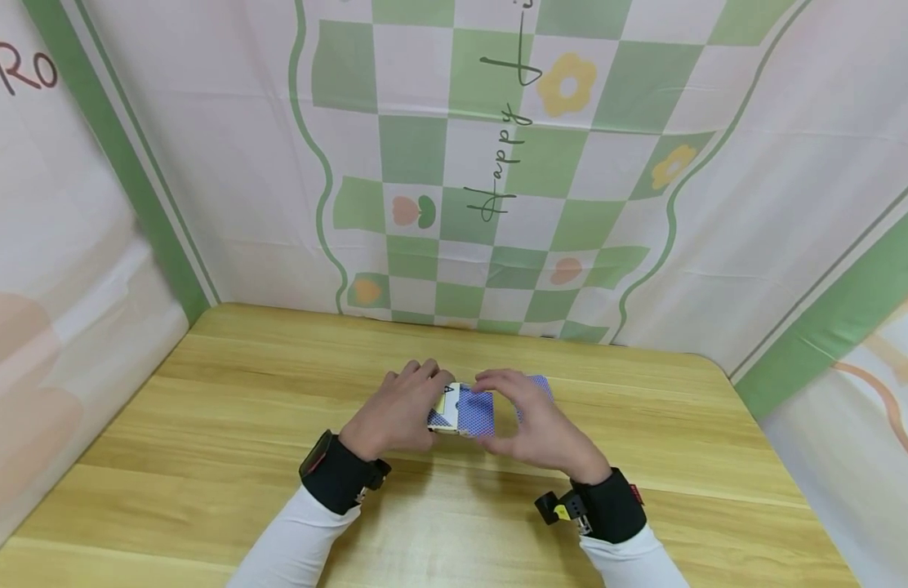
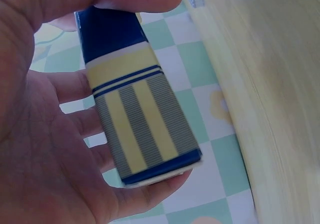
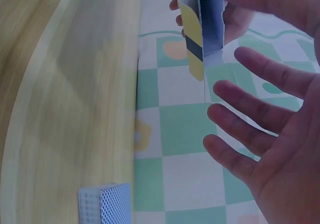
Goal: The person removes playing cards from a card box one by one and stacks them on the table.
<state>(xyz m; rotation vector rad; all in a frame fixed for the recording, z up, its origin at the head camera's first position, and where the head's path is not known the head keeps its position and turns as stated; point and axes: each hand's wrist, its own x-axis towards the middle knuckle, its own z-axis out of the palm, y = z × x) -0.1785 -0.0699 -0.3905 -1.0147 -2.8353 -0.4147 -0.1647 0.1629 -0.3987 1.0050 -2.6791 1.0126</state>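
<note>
My left hand [image 1: 402,408] grips a playing-card box [image 1: 444,408], thumb along one side and fingers round the other. In the left wrist view the box [image 2: 137,104] shows a dark blue, cream and grey-striped narrow side. The right wrist view looks into its open end, where a yellow flap [image 3: 194,49] stands out and the inside looks hollow. My right hand [image 1: 538,425] is at this open end, fingers spread, thumb tip overlapping the box edge in the right wrist view. Partly behind the right hand, a blue-patterned deck of cards [image 1: 540,384] rests on the table.
The wooden table [image 1: 241,392] has a rounded far right corner. A white and green checked curtain [image 1: 491,163] hangs right behind its far edge, with more cloth at the left and right sides. Both wrists wear black straps [image 1: 612,506] with small cameras.
</note>
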